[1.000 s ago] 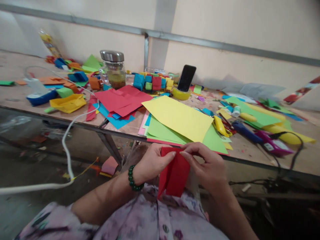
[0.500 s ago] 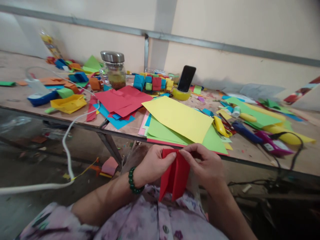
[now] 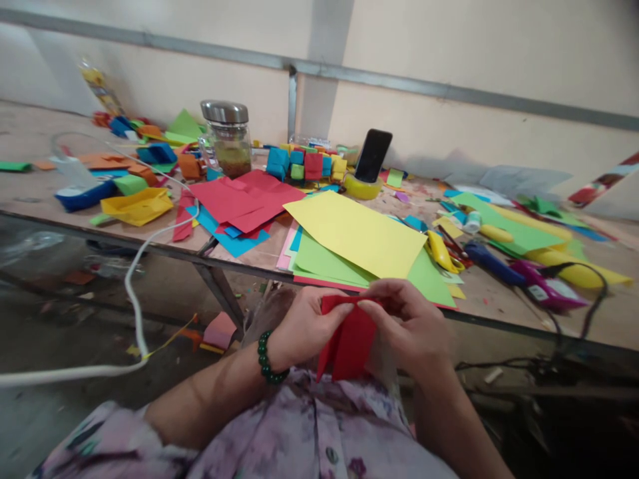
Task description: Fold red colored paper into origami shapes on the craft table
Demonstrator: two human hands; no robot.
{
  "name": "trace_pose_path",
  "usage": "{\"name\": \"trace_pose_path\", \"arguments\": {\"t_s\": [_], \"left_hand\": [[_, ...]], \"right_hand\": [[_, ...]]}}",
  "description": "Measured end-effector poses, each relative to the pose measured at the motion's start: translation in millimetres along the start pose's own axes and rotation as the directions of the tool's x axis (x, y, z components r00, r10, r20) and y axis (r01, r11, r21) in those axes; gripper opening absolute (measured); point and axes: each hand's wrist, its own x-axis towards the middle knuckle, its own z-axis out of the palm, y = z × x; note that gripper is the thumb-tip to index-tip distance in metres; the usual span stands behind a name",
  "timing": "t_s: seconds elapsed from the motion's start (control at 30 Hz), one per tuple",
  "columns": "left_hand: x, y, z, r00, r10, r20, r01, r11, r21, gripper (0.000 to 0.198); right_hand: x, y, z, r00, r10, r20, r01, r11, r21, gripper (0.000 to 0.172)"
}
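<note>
A folded sheet of red paper (image 3: 355,342) hangs between my hands over my lap, its flaps pointing down. My left hand (image 3: 307,329) pinches its upper left edge, thumb lying across the front. On the other side, my right hand (image 3: 412,322) grips the top right edge between thumb and fingers. Both thumbs come close together near the middle of the upper fold. The fingers behind the paper are partly hidden. Just beyond my hands, a yellow sheet (image 3: 357,229) lies on green sheets (image 3: 324,259) at the table's front edge.
Red sheets (image 3: 249,199) lie left of the stack, before a lidded glass jar (image 3: 232,143). Small folded paper blocks (image 3: 313,166) and a phone (image 3: 373,156) stand behind. A blue-handled tool (image 3: 494,264) and purple device (image 3: 544,286) lie right. A white cable (image 3: 132,286) hangs at left.
The red paper has tilted, so its lower flaps sit higher and closer together. My right hand has shifted slightly up, its fingers further over the top edge.
</note>
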Motion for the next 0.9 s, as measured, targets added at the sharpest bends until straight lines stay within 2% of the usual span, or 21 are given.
{"name": "trace_pose_path", "arguments": {"t_s": [0.07, 0.17, 0.33, 0.43, 0.5, 0.63, 0.67, 0.8, 0.9], "left_hand": [[-1, 2, -0.1, 0.998, 0.041, -0.045, -0.039, 0.998, 0.040, 0.018], [-4, 5, 0.8, 0.992, 0.104, -0.070, -0.097, 0.991, 0.094, 0.018], [-9, 7, 1.9, 0.989, 0.141, -0.041, -0.135, 0.983, 0.123, 0.020], [-11, 9, 1.1, 0.985, 0.168, -0.041, -0.160, 0.974, 0.159, 0.021], [-12, 9, 0.6, 0.981, 0.184, -0.053, -0.170, 0.965, 0.200, 0.021], [-10, 6, 0.7, 0.976, 0.192, -0.101, -0.168, 0.963, 0.209, 0.018], [-9, 5, 0.9, 0.973, 0.193, -0.123, -0.165, 0.965, 0.203, 0.017], [-8, 2, 1.3, 0.968, 0.187, -0.169, -0.153, 0.969, 0.195, 0.015], [-8, 1, 1.5, 0.971, 0.177, -0.160, -0.150, 0.975, 0.166, 0.015]], "right_hand": [[2, 0, -4, 0.994, 0.075, 0.081, -0.084, 0.990, 0.113, 0.032], [3, 1, -8, 0.972, 0.131, 0.194, -0.169, 0.966, 0.196, 0.019], [2, 6, -8, 0.991, 0.100, 0.093, -0.123, 0.947, 0.295, 0.018], [3, 9, -6, 0.989, 0.106, 0.103, -0.132, 0.946, 0.297, 0.018], [3, 9, -5, 0.991, 0.085, 0.106, -0.109, 0.961, 0.252, 0.020], [1, 3, -2, 0.993, -0.066, -0.101, 0.065, 0.998, -0.016, 0.023], [1, 2, -1, 0.988, -0.096, -0.118, 0.090, 0.994, -0.058, 0.023], [1, 4, 0, 0.994, -0.113, 0.000, 0.113, 0.990, -0.084, 0.032], [0, 8, 0, 0.976, -0.216, -0.034, 0.206, 0.959, -0.195, 0.034]]}}
